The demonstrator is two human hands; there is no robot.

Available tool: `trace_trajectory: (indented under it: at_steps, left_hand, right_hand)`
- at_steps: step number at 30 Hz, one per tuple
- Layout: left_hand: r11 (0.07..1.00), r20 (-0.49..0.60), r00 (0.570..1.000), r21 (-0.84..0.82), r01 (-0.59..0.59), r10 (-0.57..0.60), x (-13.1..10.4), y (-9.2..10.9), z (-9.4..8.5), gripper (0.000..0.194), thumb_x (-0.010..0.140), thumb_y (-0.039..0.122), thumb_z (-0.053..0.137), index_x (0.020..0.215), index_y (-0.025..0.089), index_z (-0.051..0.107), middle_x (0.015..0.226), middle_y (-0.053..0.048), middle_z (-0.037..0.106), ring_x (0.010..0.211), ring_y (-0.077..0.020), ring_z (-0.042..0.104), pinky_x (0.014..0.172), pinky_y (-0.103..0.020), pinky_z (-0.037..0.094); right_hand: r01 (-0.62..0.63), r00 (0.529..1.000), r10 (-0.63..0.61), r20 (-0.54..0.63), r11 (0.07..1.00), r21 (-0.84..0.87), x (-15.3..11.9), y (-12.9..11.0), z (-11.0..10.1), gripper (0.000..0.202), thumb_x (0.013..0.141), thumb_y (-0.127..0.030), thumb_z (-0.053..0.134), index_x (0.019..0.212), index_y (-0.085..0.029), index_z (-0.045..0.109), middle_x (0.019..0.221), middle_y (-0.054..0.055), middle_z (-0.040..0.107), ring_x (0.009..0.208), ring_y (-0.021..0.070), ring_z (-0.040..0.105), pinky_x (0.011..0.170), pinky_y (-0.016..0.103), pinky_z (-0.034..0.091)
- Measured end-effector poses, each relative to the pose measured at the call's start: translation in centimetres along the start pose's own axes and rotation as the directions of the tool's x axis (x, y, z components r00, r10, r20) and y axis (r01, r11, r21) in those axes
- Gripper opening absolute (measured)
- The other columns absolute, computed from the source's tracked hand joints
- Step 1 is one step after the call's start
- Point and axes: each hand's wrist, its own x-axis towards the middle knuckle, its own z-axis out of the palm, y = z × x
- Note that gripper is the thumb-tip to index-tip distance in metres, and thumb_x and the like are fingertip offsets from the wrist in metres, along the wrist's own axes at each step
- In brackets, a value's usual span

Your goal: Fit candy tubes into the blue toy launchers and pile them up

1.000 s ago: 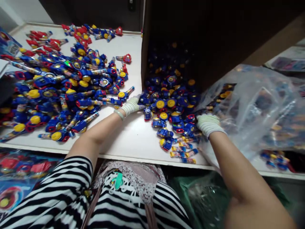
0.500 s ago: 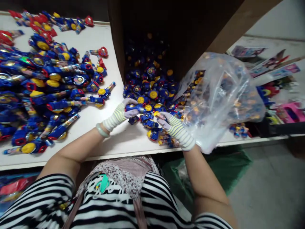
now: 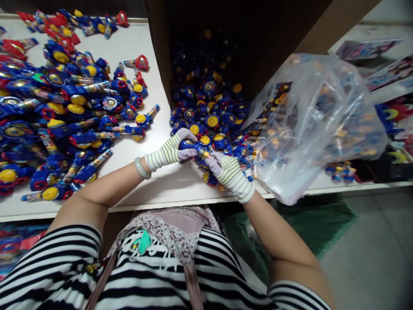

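Note:
My left hand [image 3: 186,145], in a striped glove, is closed around a blue plastic toy [image 3: 195,147] above the front of the pile. Closed on a small printed tube with a yellow end [image 3: 205,154], my right hand [image 3: 222,167] wears a matching glove. The tube meets the right end of the blue toy, in line with it; whether it sits inside is too small to tell. Behind and below both hands lie loose blue toys with yellow discs [image 3: 213,121]. My right fingers partly cover the tube.
An open cardboard box [image 3: 158,56] lies on its side, blue toys spilling out. Left on the white table [image 3: 135,189] are many blue toys with tubes attached [image 3: 77,110] and some red ones [image 3: 61,26]. A clear plastic bag [image 3: 309,129] of small tubes lies right.
My hands have come together: the tube in the right hand, apart from the blue toy before, now meets its end. The view has shifted slightly.

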Motion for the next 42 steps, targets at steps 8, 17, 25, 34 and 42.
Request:
trace_trajectory:
  at_steps: [8,17,25,34,42]
  left_hand:
    - [0.982,0.099,0.986,0.115,-0.148,0.137,-0.6,0.4,-0.4,0.039,0.091,0.056,0.065,0.112,0.023,0.062,0.117,-0.010,0.057,0.114,-0.0253,0.056,0.104,-0.044,0.049]
    - [0.988,0.067,0.990,0.081,-0.130,0.125,-1.5,0.5,-2.1,0.045,0.074,0.064,0.077,0.099,0.028,0.068,0.114,-0.009,0.062,0.113,-0.0287,0.060,0.103,-0.048,0.052]
    - [0.997,-0.039,0.998,0.073,-0.036,0.039,-2.7,1.7,-2.7,0.033,0.081,0.048,0.077,0.107,0.030,0.068,0.109,-0.006,0.066,0.100,-0.0264,0.065,0.091,-0.045,0.059]
    - [0.989,-0.002,0.993,0.081,0.121,-0.121,-2.8,1.7,-3.2,0.036,0.081,0.052,0.076,0.103,0.025,0.068,0.097,-0.005,0.069,0.087,-0.0254,0.068,0.081,-0.044,0.061]
    - [0.972,-0.016,0.986,0.170,-0.159,0.164,-2.8,2.3,-5.9,0.040,0.084,0.053,0.076,0.102,0.020,0.064,0.109,-0.006,0.065,0.105,-0.0221,0.062,0.097,-0.040,0.055]
  right_hand:
    - [-0.055,0.998,0.056,-0.008,0.995,0.089,-0.4,0.0,0.9,0.045,0.097,-0.058,0.049,0.112,-0.019,0.067,0.104,0.010,0.071,0.093,0.0236,0.063,0.083,0.032,0.046]
    - [-0.188,0.942,-0.058,0.330,0.725,0.663,-0.1,-1.5,3.4,0.070,0.098,-0.073,0.012,0.087,-0.020,0.056,0.055,-0.005,0.040,0.044,0.0114,0.029,0.044,0.023,0.030]
    - [-0.062,0.979,-0.024,0.201,0.909,0.413,0.0,-2.7,3.0,0.057,0.096,-0.072,0.033,0.088,-0.021,0.056,0.065,0.000,0.052,0.056,0.0138,0.044,0.055,0.026,0.038]
    - [-0.013,0.999,-0.006,0.050,0.932,0.361,0.2,-3.2,2.7,0.053,0.089,-0.073,0.054,0.091,-0.020,0.058,0.074,0.000,0.054,0.066,0.0130,0.044,0.063,0.025,0.035]
    - [-0.199,0.955,-0.044,0.293,0.637,0.744,0.6,-2.8,-0.7,0.034,0.097,-0.051,0.054,0.098,-0.018,0.064,0.063,-0.005,0.053,0.053,0.0097,0.045,0.050,0.021,0.039]
